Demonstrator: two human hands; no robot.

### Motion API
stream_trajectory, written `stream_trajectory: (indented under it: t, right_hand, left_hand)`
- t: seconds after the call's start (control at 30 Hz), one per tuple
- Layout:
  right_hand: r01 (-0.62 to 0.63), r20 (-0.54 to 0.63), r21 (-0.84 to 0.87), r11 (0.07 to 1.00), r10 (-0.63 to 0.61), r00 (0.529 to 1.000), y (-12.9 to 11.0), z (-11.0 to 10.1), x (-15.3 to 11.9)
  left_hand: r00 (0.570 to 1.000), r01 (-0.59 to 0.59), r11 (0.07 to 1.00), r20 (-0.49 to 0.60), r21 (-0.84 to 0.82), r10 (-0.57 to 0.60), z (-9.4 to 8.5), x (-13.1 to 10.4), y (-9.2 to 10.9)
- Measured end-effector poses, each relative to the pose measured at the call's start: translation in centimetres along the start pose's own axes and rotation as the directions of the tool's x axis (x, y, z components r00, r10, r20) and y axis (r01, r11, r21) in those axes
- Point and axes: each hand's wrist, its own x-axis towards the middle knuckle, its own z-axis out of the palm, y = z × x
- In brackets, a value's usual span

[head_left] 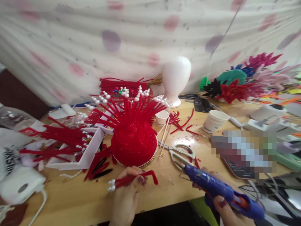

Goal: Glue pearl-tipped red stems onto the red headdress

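Observation:
My left hand [128, 191] pinches a short bundle of red pipe cleaners [125, 180], bent at the right end and tipped with white pearl beads [111, 185] at the left. In my right hand [223, 204] is a blue hot glue gun [209, 182], its nozzle pointing left toward the scissors. Just beyond my left hand sits a round red headpiece [134, 146] wound from pipe cleaners. Pearl-tipped red stems fan up from its top, and a string of pearls runs round its lower edge.
Scissors [182, 153] lie right of the headpiece, near paper cups [215, 121] and red scraps. A white box [91, 150] with beaded red stems stands left. Behind are a white foam head [176, 80] and colourful fuzzy flowers [235, 88]. A phone [242, 169] lies right.

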Motion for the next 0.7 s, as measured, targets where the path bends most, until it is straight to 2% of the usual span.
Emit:
stream_trajectory:
  t: [0.17, 0.27, 0.4, 0.57, 0.7]
  right_hand:
    - [0.035, 0.163, 0.193, 0.981, -0.067, 0.984, -2.9, 2.6, 1.3]
    - [0.011, 0.191, 0.28, 0.96, -0.067, 0.979, -4.0, 3.3, 1.9]
    - [-0.029, 0.196, 0.245, 0.969, -0.021, 0.98, -3.7, 3.7, 1.4]
    - [0.002, 0.163, 0.219, 0.976, -0.038, 0.986, -3.2, 3.8, 1.0]
    - [0.011, 0.162, 0.222, 0.975, -0.048, 0.986, -3.4, 3.9, 1.1]
  left_hand:
    - [0.995, 0.076, 0.994, -0.054, -0.075, -0.08, -0.1, 0.1, 0.3]
    - [0.996, 0.081, 0.992, -0.036, -0.094, -0.084, 0.0, 0.0, 0.4]
    - [0.997, 0.075, 0.992, -0.008, -0.105, -0.076, -0.1, -0.1, 0.5]
    - [0.995, 0.084, 0.993, 0.063, -0.087, -0.079, -0.8, -0.1, 0.3]
    - [0.996, 0.065, 0.994, 0.065, -0.089, -0.059, -0.7, -0.2, 0.3]
